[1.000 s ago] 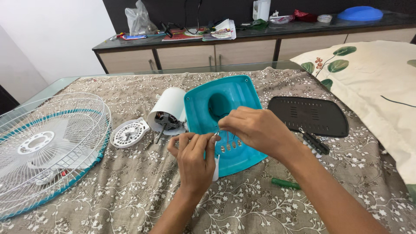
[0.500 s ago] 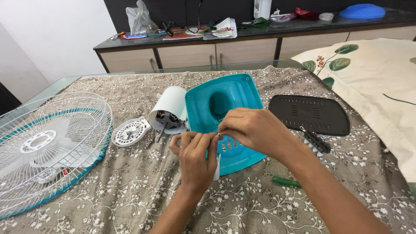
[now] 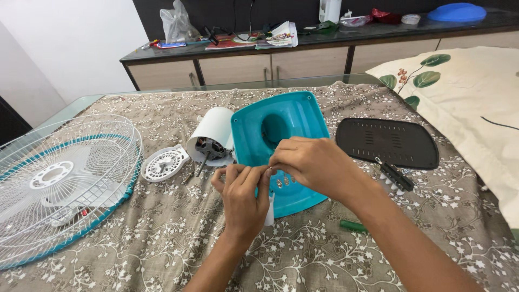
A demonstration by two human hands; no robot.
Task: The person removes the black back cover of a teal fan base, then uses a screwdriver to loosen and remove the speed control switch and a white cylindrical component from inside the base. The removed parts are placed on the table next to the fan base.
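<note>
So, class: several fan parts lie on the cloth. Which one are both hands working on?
The teal housing: the left hand and right hand meet at its near edge; the other parts lie untouched.

Both hands meet over the near edge of a teal plastic fan base shell: the left hand and right hand pinch together there, fingertips touching. A white cylindrical motor housing lies just left of the shell.

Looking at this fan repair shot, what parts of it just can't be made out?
All in the head view:
- What the left hand and right hand pinch between them: too small, covered by fingertips.
- The front slots of the teal fan base: partly behind both hands.
- The green tool: one end hidden under the right forearm.
- The wire fan guard: cut off by the left edge.
- The motor's inner parts: too small and dark.
</note>
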